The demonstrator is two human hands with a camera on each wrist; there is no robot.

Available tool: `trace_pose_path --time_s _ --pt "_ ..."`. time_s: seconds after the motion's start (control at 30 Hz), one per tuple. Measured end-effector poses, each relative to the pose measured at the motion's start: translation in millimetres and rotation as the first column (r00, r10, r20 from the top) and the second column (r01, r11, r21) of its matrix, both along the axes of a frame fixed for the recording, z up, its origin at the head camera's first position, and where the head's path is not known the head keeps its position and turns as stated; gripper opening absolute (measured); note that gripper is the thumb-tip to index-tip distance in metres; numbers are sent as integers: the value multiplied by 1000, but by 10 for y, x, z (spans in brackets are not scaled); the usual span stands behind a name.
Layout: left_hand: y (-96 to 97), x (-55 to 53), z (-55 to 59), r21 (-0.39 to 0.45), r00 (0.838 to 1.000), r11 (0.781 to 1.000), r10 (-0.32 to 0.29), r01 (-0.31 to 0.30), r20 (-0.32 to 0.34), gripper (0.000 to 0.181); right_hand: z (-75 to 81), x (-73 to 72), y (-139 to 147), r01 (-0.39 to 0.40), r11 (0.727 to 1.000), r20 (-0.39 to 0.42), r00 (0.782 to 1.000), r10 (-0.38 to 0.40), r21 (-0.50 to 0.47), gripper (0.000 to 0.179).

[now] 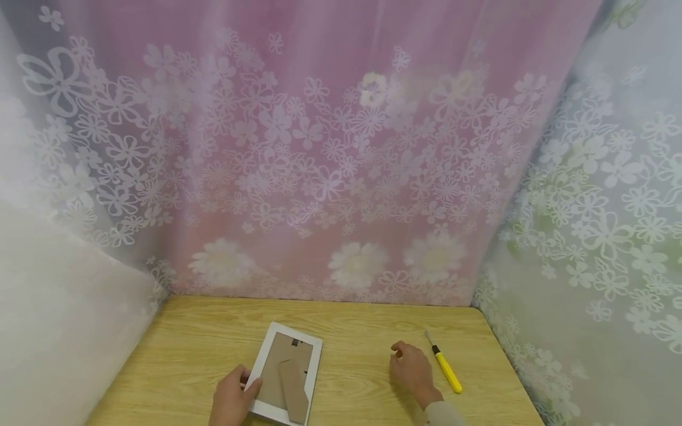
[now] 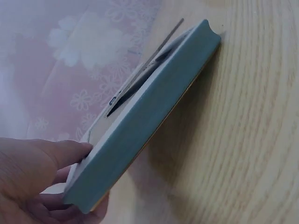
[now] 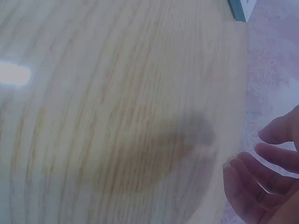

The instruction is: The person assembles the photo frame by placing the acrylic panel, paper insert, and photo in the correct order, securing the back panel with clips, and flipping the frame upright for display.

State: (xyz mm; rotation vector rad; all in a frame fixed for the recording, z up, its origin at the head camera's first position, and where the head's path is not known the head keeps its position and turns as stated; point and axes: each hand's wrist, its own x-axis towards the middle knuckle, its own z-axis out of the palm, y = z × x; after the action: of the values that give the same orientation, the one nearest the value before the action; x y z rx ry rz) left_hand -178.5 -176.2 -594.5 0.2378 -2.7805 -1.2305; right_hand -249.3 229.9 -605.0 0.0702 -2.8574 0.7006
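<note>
A white picture frame shows its brown backing, with a stand flap on it, in the head view. My left hand grips the frame's left edge, thumb on the back side and fingers underneath. In the left wrist view the picture frame is tilted, one end held up off the table with a shadow below it. My right hand hovers over the table with loosely curled fingers and nothing between them. Just right of that hand lies a screwdriver with a yellow handle and black collar, its tip pointing away.
The wood-grain table has its far edge against a pink flowered curtain. Pale sheets hang close on both sides, the right one also printed with flowers.
</note>
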Motion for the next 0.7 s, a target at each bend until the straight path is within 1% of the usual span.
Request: trace_pose_path --time_s 0.17,0.3,0.37,0.5,0.57,0.63,0.7 --pt "49 -23 95 20 999 1000 25 -24 -37 16 54 -2 -22 -16 1000 27 1000 16 3 20" --pt "115 -30 163 28 995 999 38 -36 -94 12 117 12 -53 -43 999 46 998 44 -17 23" --pt "162 -23 207 25 992 999 45 -43 -122 13 143 14 -80 -58 998 51 997 60 -29 23" --pt "274 4 328 4 982 999 52 -52 -182 18 211 -4 -157 -100 994 41 994 102 -40 24" --pt "331 21 393 -15 976 999 46 -50 -214 20 258 -22 -204 -136 990 27 990 137 -37 24" --pt "386 39 443 -36 968 998 37 -47 -248 20 306 -46 -258 -167 986 22 986 167 -11 25" --pt "440 50 469 -63 960 997 25 -44 -280 19 371 -66 -316 -197 980 18 980 197 21 25"
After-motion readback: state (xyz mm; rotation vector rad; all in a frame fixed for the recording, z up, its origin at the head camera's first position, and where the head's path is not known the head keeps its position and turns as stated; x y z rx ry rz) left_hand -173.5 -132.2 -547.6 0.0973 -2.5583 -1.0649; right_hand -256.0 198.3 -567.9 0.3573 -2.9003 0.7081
